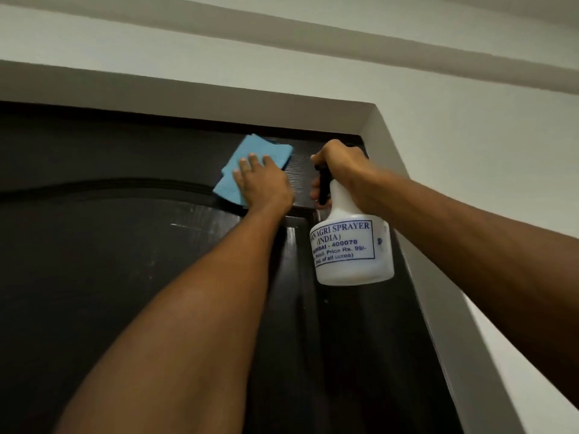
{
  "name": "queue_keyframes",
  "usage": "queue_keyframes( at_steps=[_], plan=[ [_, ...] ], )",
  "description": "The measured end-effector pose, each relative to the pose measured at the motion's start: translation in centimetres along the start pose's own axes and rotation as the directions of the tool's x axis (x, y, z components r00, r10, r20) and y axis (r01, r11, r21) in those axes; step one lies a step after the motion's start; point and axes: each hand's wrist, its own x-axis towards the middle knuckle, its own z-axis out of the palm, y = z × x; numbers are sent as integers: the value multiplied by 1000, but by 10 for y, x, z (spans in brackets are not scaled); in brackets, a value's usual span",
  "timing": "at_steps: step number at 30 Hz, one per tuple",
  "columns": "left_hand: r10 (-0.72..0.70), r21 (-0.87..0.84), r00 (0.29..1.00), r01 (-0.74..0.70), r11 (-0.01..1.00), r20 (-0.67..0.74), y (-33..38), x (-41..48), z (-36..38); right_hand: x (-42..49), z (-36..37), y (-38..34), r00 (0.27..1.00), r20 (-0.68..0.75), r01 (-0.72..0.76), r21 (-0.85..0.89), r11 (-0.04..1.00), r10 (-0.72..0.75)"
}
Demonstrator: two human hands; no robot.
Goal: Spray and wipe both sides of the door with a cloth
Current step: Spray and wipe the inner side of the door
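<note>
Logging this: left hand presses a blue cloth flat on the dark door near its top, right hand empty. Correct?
Not quite. The head view shows the right hand gripping a white spray bottle by its trigger head, not empty. The left hand does press the blue cloth flat on the dark door near its top.
</note>
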Motion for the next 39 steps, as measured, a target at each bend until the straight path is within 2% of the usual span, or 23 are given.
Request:
queue_keyframes(
  at_steps=[4,8,10,13,15,18,21,23,32,35,39],
  plan=[
    [279,16,955,-282,959,100,63,-24,33,-1,-41,9,999,-34,-29,-62,998,27],
    [449,46,880,-461,886,153,61,-27,30,1,-62,16,997,-73,-48,-100,994,41],
    [550,-13,804,-562,827,227,62,-33,22,1,-65,17,994,-104,-50,-83,995,41],
    [731,-153,603,-729,668,318,60,-52,20,-3,-58,15,987,-155,-50,-97,994,34],
    [784,-162,503,-795,585,364,47,-55,23,-8,-49,13,988,-150,-66,-122,990,47],
    [795,-145,439,-832,536,419,18,-50,5,-16,-29,7,989,-128,-90,-140,986,72],
    [784,-113,409,-852,512,468,-25,-42,-18,-26,-3,-3,989,-116,-107,-158,982,89],
    [777,-111,416,-847,521,472,-72,-35,-36,-34,17,-11,990,-85,-127,-122,984,117],
    [562,24,642,-670,742,522,-304,-3,-147,-69,144,-60,989,44,-139,13,990,138],
    [493,67,729,-588,806,475,-377,-14,-174,-77,183,-71,989,77,-127,19,992,125],
    [378,108,858,-437,893,347,-468,-36,-201,-84,225,-80,985,126,-118,9,993,116]
  ],
)
